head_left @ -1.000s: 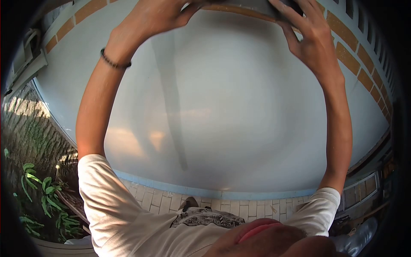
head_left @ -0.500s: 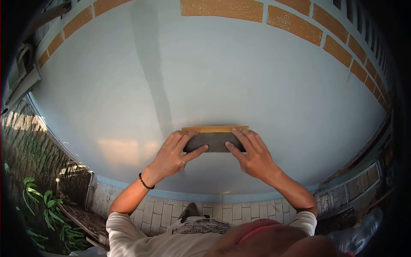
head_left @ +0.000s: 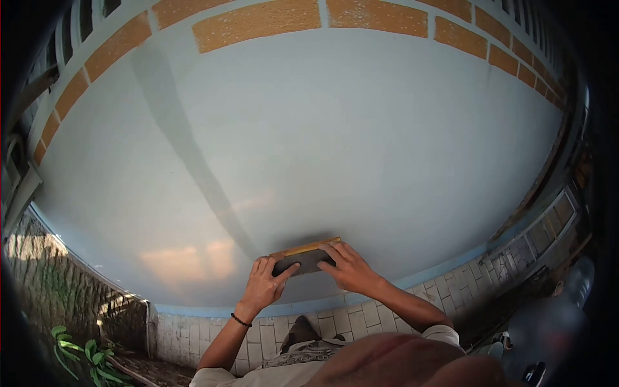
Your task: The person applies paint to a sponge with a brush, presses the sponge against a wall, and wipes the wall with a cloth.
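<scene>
The pale blue-grey wall [head_left: 361,142] fills most of the view, smooth and evenly coated, with a darker vertical streak running down its left part and a warm patch of reflected light low on the left. A band of orange brick-pattern blocks [head_left: 258,19] runs along its top; a tiled skirting [head_left: 361,319] in pale brick-shaped tiles runs along its foot, set off by a blue stripe. Green plants [head_left: 84,361] stand at the lower left corner beside a rough stone surface. The sanding block [head_left: 305,257], a flat dark pad with a yellow wooden edge on top, lies pressed flat against the wall just above the blue stripe. The left hand [head_left: 265,284] clamps its left end, fingers spread over the dark face; the right hand [head_left: 348,269] holds its right end likewise, so both hands are close together on the one block. A dark bracelet [head_left: 241,320] sits on the left wrist. Compared with a second ago, when the block was held at full arm's reach near the brick band, and half a second ago, when it stood mid-wall, the block has travelled down to the wall's base and tilted slightly. Judgement: one full downward stroke is nearly complete, with little wall left below it.
</scene>
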`<state>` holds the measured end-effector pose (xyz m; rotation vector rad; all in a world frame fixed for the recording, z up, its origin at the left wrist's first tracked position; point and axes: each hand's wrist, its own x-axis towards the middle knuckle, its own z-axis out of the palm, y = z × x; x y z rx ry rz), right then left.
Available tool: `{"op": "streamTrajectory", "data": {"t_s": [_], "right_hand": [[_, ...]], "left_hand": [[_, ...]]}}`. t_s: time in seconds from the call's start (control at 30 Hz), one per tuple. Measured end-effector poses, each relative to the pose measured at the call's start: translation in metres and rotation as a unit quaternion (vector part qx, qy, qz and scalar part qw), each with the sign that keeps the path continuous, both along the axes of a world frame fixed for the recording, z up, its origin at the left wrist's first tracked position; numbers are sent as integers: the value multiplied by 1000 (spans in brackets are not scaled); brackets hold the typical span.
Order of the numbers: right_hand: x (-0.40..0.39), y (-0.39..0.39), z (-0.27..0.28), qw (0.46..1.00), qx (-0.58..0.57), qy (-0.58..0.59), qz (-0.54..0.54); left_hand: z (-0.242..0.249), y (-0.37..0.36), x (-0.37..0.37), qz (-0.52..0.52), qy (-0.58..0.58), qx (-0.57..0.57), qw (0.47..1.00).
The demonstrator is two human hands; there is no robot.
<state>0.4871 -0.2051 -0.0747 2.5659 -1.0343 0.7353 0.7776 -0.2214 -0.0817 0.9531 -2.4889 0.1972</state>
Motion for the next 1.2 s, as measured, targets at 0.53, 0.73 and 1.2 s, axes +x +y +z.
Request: {"op": "streamTrajectory", "data": {"t_s": [0.53, 0.73, 1.2], "right_hand": [[-10, 11, 34, 996, -69, 62, -4], [-10, 20, 80, 997, -66, -22, 44], [-7, 4, 135, 979, -96, -171, 61]], "left_hand": [[23, 2, -17, -31, 68, -40, 996], [51, 1, 1, -31, 83, -124, 988], [201, -8, 176, 119, 53, -380, 916]]}}
